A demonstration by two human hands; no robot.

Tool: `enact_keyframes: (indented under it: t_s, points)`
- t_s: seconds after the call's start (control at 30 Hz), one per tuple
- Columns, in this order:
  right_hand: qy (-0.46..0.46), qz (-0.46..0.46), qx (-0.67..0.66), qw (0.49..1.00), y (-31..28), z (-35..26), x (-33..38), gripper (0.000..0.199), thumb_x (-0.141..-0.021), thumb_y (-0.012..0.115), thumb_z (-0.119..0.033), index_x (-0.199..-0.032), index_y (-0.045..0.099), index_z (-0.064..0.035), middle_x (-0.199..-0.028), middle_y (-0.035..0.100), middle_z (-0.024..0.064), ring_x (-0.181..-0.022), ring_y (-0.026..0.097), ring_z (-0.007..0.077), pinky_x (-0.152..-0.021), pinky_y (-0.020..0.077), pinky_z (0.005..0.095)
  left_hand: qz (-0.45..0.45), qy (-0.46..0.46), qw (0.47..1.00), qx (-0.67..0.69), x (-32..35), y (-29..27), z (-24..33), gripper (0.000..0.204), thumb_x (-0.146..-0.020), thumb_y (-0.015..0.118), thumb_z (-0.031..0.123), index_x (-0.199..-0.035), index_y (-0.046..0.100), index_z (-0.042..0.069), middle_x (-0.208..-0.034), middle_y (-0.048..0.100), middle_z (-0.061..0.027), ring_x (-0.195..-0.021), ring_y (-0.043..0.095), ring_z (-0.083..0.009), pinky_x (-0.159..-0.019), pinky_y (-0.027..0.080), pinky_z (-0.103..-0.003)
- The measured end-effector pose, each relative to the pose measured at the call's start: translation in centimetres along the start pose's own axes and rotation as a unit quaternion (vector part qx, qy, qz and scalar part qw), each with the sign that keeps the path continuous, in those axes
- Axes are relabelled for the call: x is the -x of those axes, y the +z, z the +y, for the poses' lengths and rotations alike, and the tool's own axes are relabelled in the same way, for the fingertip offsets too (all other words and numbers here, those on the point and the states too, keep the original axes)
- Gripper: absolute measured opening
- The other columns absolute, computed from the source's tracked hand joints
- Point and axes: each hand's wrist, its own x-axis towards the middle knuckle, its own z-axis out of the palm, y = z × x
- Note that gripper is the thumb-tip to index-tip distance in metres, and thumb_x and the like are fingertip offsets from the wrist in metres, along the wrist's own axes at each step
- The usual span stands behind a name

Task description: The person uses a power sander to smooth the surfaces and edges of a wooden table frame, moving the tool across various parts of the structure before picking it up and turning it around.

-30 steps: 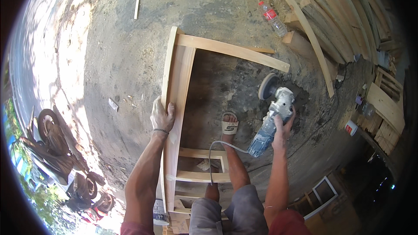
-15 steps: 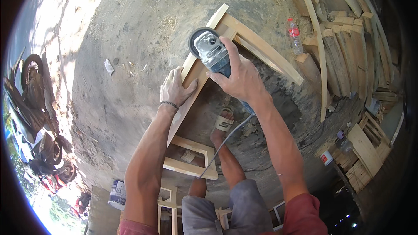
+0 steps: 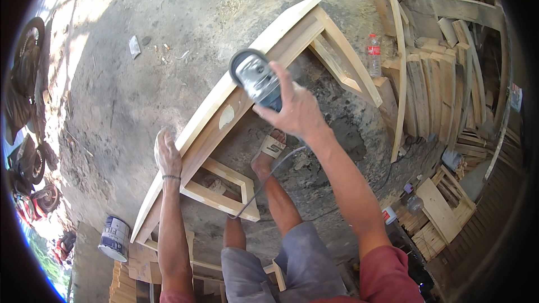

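Right hand (image 3: 295, 113): clenched around angle grinder (image 3: 257, 79), disc against long rail of wooden frame (image 3: 236, 106) standing on dirt floor (image 3: 140, 95). Left hand (image 3: 167, 154): flat, released, pressing the same rail's lower stretch. Paint can (image 3: 114, 238) near frame's lower end.

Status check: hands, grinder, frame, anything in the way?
Right hand gripping grinder, disc on the frame rail. Left hand flat on the rail's lower end. Cord trails past the sandalled foot; rail otherwise unobstructed.
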Motion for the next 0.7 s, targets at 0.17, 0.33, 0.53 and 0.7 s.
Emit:
enact_keyframes:
  t_s: [0.17,0.33,0.53,0.7]
  points:
    - [-0.056,-0.119,-0.003,0.991,5.4,-4.8,3.7,0.096,-0.082,0.081,-0.043,-0.158,0.026,-0.0206,-0.094,0.067,0.0283,-0.079,0.073,0.0467,-0.068,0.0616,0.0522,0.004,-0.114,0.993,-0.003,2.3,0.9,-5.9,0.053,-0.106,0.035,0.042,-0.108,0.073,0.004,-0.107,0.075,-0.0159,-0.099,0.072,-0.0355,-0.089,0.052,-0.046]
    - [-0.027,-0.148,0.023,0.988,3.1,-4.0,3.3,0.099,-0.077,0.085,-0.039,-0.155,0.031,-0.0139,-0.103,0.069,0.0271,-0.088,0.072,0.0465,-0.074,0.0614,0.0509,0.037,-0.144,0.985,-0.088,2.6,0.7,-1.7,0.049,-0.101,0.035,0.04,-0.099,0.075,0.012,-0.091,0.078,-0.0097,-0.091,0.073,-0.0354,-0.083,0.052,-0.047]
    - [-0.023,-0.053,0.019,0.998,1.7,-0.9,0.8,0.094,-0.078,0.083,-0.044,-0.153,0.032,-0.0167,-0.094,0.069,0.0296,-0.082,0.072,0.0494,-0.072,0.0602,0.0551,-0.021,-0.148,0.984,-0.093,1.1,0.5,0.6,0.042,-0.095,0.04,0.034,-0.096,0.073,0.009,-0.093,0.074,-0.0178,-0.092,0.069,-0.0431,-0.083,0.051,-0.052]
    - [0.063,-0.001,-0.009,0.998,-3.0,1.9,-2.8,0.093,-0.081,0.081,-0.045,-0.15,0.029,-0.0143,-0.099,0.069,0.0343,-0.087,0.071,0.0526,-0.075,0.0598,0.056,-0.02,-0.141,0.986,-0.09,1.0,0.0,0.8,0.043,-0.096,0.039,0.034,-0.095,0.073,0.008,-0.094,0.073,-0.0196,-0.092,0.068,-0.0448,-0.084,0.05,-0.052]
